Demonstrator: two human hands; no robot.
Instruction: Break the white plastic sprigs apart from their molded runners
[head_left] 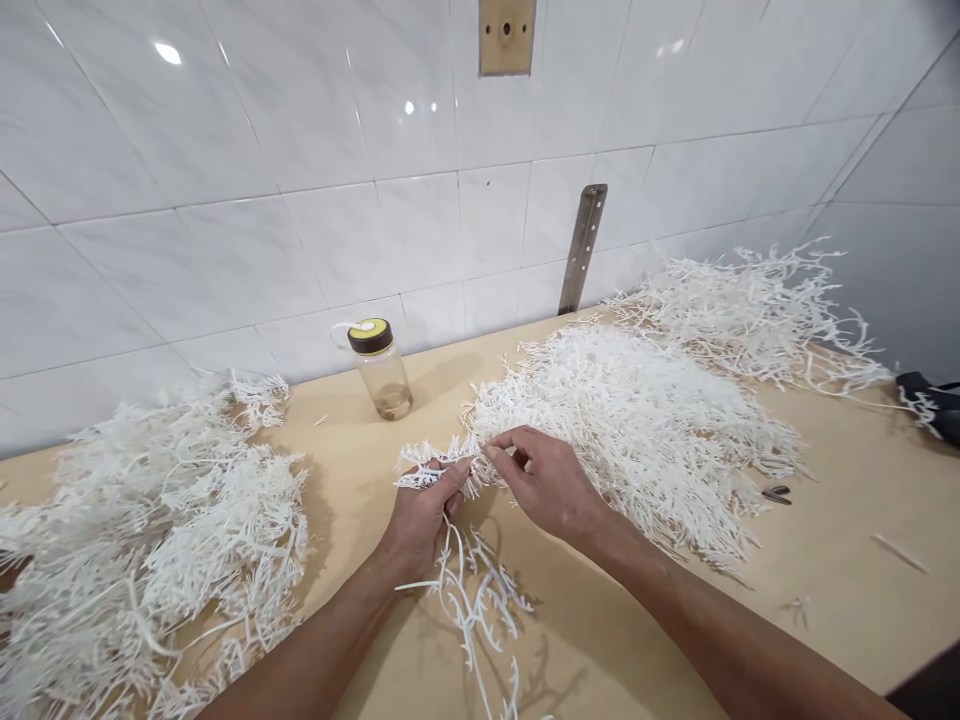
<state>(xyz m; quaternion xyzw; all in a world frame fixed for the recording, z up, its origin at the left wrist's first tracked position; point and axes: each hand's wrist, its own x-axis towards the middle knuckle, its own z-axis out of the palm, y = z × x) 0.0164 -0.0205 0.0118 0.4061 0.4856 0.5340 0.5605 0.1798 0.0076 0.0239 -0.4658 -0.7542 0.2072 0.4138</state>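
The bunch (421,478) of white, twiggy sprigs is held above the table (637,630), near the middle of the view, just left of the largest heap. The left hand (420,518) has it pinched, thumb pressed down on top and the other fingers curled beneath. Below that hand, longer strands (466,590) with short side prongs droop toward the near edge (whether they join the bunch is hidden by the fingers). The right hand (546,480) comes in from the other side, thumb and forefinger tips brought together on the right end of the bunch, the remaining fingers folded in.

Beside the right hand spreads the middle heap (645,420) of short white pieces, and behind it, toward the corner, lies a looser right heap (750,310) of longer strands. A left heap (217,520) fills the other side, near the left forearm. Beyond the hands stands a clear bottle (387,385) with a black and yellow lid and something brownish at the bottom. A small dark object (777,494) lies at the middle heap's right edge. Farther back, a metal strip (583,248) with holes leans against the tiled wall (315,130), below a yellowish plate (507,38).
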